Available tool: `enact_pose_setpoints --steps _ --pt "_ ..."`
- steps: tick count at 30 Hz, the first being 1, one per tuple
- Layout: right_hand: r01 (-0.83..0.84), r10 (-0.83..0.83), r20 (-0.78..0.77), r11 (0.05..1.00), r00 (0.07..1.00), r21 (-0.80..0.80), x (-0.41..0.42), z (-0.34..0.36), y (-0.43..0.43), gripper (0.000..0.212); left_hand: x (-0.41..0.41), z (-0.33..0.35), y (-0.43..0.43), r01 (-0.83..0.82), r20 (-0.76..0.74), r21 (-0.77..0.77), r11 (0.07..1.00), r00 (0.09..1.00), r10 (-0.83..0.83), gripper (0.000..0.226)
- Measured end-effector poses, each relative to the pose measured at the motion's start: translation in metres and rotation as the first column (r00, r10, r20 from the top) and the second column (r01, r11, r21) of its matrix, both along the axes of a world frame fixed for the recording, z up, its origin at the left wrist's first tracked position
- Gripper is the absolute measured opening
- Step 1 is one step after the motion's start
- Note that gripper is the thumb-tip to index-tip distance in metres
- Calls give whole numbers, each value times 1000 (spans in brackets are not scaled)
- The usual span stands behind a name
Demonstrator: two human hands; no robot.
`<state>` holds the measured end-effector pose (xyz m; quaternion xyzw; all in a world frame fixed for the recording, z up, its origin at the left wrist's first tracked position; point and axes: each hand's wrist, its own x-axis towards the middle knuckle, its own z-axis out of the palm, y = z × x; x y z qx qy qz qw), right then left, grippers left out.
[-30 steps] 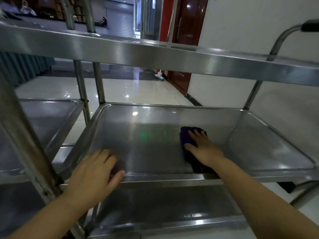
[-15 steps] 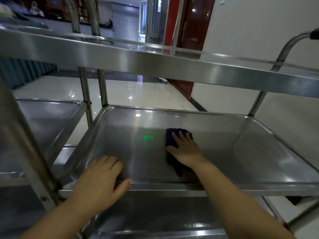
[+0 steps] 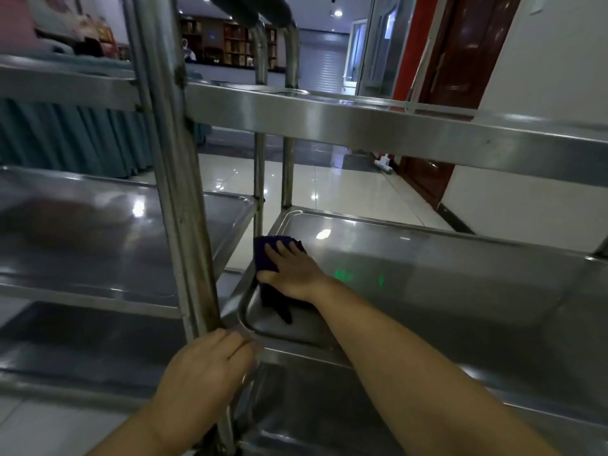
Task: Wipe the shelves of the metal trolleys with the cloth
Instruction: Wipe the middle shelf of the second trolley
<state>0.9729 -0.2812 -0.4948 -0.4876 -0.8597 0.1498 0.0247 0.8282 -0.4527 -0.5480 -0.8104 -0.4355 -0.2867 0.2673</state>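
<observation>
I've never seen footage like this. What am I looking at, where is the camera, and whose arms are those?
There is no machine here. These are a person's two bare arms, filmed by one wide-angle camera worn on the head, looking forward and down.

In front stands a steel trolley with tray-like shelves stacked one above another. A second trolley stands beside it on the left.

The right hand lies flat, fingers straight, pressing a dark purple cloth onto the middle shelf near its left edge, to wipe it. The left hand rests on that shelf's front corner, by the upright post, and holds nothing that I can see.

The green glow on the metal looks like a reflection. Behind is a shiny tiled floor.
</observation>
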Motion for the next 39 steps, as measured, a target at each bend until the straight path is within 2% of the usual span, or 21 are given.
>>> enact_pose_setpoints --steps 3,6,10,13,19,23,26,30,33,39 --pt "-120 120 0 993 993 4 1 -5 -36 72 1 3 -5 -1 52 8 1000 999 1 24" --pt "-211 210 -38 976 977 -46 16 -3 -73 67 -4 9 -10 70 102 22 997 992 -72 21" --pt "-292 280 -110 950 954 -113 31 2 -88 59 -14 10 -11 103 67 16 995 992 -104 21" --pt "-226 204 -183 968 962 -110 29 2 -63 57 -17 2 -5 80 51 28 996 995 -82 22" --pt "-12 1 -152 997 988 -70 15 2 23 56 -14 -12 1 59 22 49 997 998 -60 44" --pt "101 -104 -147 995 984 -24 -2 1 48 51 -15 -15 3 57 -2 105 993 998 -57 32" --pt "44 -38 -85 997 996 68 -3 -3 34 51 -16 -16 5 68 2 157 985 998 -70 21" --pt "-121 121 -42 993 992 15 7 -2 -22 62 -14 -15 3 82 17 161 983 996 -85 24" --pt "-227 222 -88 973 971 -49 15 2 -66 58 -13 -16 2 63 35 149 987 997 -69 34" --pt "-238 226 -189 970 956 -43 -8 0 -52 63 -7 -13 3 48 57 137 989 997 -57 22"
